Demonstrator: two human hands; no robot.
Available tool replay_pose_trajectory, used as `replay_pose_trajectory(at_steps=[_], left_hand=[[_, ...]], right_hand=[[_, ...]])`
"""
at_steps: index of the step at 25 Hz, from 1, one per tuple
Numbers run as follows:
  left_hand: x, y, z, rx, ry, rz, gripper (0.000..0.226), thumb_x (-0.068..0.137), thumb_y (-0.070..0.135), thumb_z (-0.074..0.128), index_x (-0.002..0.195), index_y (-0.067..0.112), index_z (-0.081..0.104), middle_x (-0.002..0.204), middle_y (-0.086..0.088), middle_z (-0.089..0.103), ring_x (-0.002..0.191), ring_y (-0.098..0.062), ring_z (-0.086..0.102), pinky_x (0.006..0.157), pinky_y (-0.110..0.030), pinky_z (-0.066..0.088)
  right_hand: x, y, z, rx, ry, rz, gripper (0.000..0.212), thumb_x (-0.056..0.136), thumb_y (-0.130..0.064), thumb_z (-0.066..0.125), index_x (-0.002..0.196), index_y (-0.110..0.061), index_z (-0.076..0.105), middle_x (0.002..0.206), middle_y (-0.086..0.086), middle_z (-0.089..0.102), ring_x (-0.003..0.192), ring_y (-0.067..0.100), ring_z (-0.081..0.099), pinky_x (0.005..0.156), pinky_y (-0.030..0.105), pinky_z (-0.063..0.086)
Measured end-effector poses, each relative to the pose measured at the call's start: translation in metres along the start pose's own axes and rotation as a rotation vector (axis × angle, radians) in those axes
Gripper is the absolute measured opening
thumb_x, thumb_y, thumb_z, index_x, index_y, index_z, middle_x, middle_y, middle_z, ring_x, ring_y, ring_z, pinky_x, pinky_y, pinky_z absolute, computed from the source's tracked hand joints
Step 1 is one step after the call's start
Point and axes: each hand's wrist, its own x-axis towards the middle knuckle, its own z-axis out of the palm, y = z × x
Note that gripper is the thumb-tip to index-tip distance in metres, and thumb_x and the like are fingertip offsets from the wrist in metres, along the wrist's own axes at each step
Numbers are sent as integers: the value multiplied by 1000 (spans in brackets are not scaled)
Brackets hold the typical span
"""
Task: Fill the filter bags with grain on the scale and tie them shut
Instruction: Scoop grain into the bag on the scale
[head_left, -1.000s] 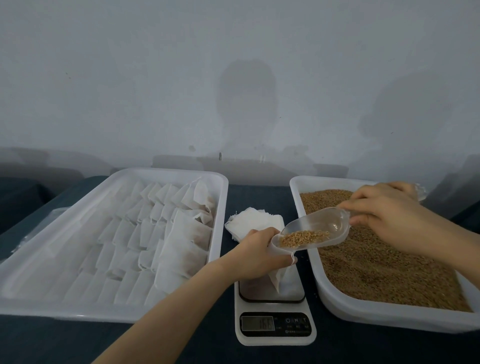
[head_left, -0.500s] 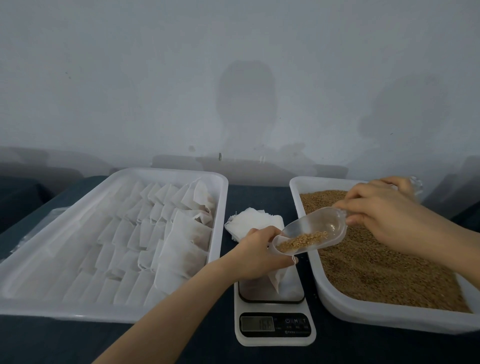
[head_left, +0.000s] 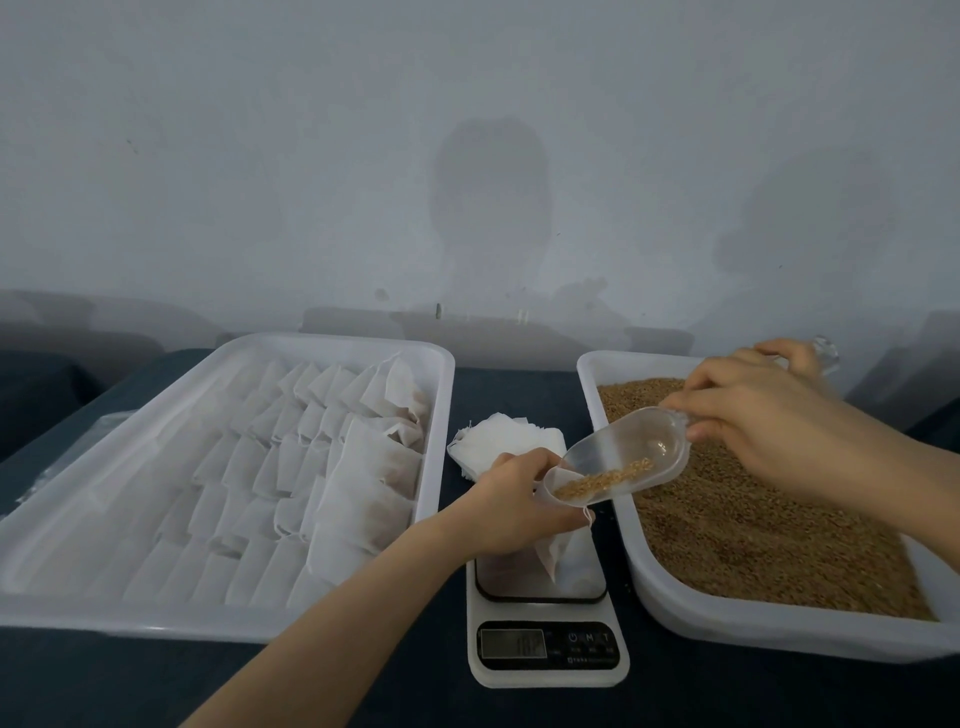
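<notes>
Scoop (head_left: 623, 460) steeper now, grain tray (head_left: 753, 623) alongside.

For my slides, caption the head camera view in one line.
Right hand tips a clear scoop of grain into a filter bag held by the left hand on the scale.

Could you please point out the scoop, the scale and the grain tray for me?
scoop (head_left: 631, 452): head view, on its clear bowl.
scale (head_left: 548, 645): head view, on its front panel.
grain tray (head_left: 779, 629): head view, on its near rim.
</notes>
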Motion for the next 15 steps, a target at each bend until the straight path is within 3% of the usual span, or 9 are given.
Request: replay_pose_trajectory(at_steps=[5,10,12,15], left_hand=[[-1,2,-1,-5,2,-17,48,77,44,73,118,28,54,121,-2,54,105,-20,58,95,-41,51],[0,1,1,4,6,-24,49,78,43,73,119,27,52,122,-2,53,106,-20,57,95,-41,51],[0,0,1,11,5,-17,49,78,43,73,119,28,52,122,-1,53,107,-19,56,96,-40,51],[1,-1,1,22,1,-13,49,78,45,73,119,28,51,123,-2,52,108,-20,55,96,-41,50]], right_hand=[[1,-8,-11,-84,25,-51,32,88,-34,58,119,-38,61,107,-16,58,109,11,46,103,36,4],[-2,-16,-13,-209,175,-159,40,55,0,87,89,-16,75,80,3,65,82,30,61,96,53,26],[-1,-20,-13,-266,232,-195,47,48,11,83,86,-14,74,79,5,63,80,31,61,96,53,26],[-3,-28,-16,-330,347,-266,42,55,19,56,86,-6,71,81,11,63,80,34,61,97,51,21]])
